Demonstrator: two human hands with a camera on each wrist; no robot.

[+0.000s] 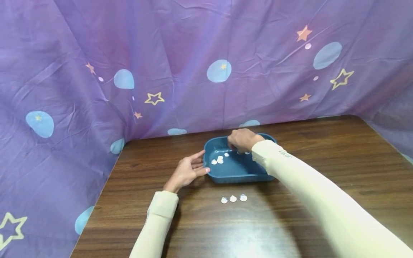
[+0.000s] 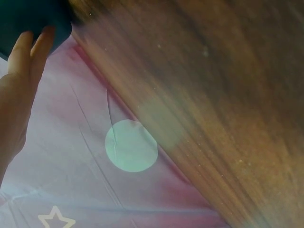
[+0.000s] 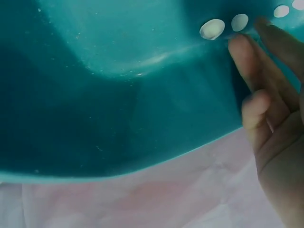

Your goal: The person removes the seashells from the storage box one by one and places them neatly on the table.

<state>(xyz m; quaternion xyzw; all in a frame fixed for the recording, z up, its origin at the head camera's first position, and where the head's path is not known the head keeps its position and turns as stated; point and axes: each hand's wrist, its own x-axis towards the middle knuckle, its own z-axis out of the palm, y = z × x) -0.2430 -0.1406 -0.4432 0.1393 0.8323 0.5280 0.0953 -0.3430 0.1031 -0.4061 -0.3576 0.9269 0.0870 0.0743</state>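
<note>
A blue plastic tub (image 1: 240, 175) stands on the wooden table with several small white seashells (image 1: 220, 159) on its floor. My left hand (image 1: 186, 172) touches the tub's left end, fingers spread fairly straight along the outer wall and thumb by the near corner. The right hand (image 1: 242, 139) reaches over the tub's back part, fingertips pointing down inside. In the right wrist view its fingers lie beside a white seashell (image 3: 240, 22), and I see nothing held between them. Three more seashells (image 1: 233, 198) lie in a row on the table in front of the tub.
A brown wood-grain table (image 1: 180, 229) carries everything. Behind it and at both sides hangs a purple cloth (image 1: 180, 43) with stars and pale blue spots. The right forearm in its pale sleeve (image 1: 309, 186) crosses the tub's right end and hides part of it.
</note>
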